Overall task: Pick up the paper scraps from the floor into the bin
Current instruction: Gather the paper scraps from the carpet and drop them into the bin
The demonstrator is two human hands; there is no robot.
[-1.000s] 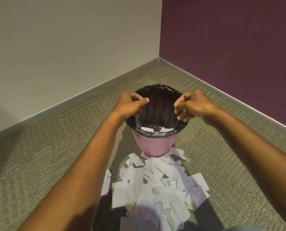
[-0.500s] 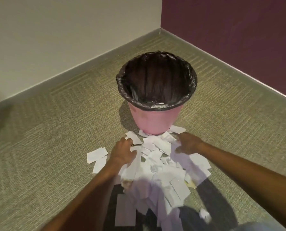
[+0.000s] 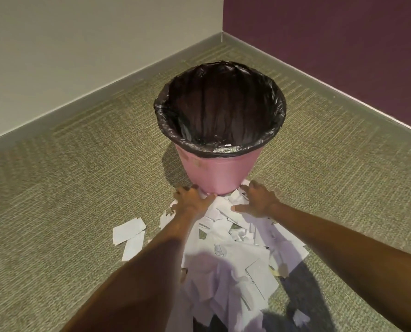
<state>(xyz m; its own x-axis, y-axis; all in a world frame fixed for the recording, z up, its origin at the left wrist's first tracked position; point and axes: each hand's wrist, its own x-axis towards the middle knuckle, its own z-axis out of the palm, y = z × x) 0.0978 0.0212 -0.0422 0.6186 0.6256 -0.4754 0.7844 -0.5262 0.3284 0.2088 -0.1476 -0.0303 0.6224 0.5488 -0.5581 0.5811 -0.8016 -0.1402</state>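
A pink bin (image 3: 220, 171) with a black liner (image 3: 220, 149) stands on the carpet, and a few white scraps show inside near its front rim. A heap of white paper scraps (image 3: 235, 250) spreads from the bin's foot toward me. My left hand (image 3: 192, 201) is at the far left edge of the heap against the bin's base, its fingers curled into the scraps. My right hand (image 3: 257, 200) lies on the heap's far right edge beside the bin, fingers spread and thumb stretched out, pressing on the paper.
Two loose scraps (image 3: 130, 232) lie on the green carpet left of the heap, and a small one (image 3: 300, 317) sits near the bottom right. The bin stands in a corner between a beige wall (image 3: 80, 56) and a purple wall (image 3: 331, 44).
Both hands left the bin's rim, dropped onto the heap, then slid forward to the bin's base. The view has come closer to the floor.
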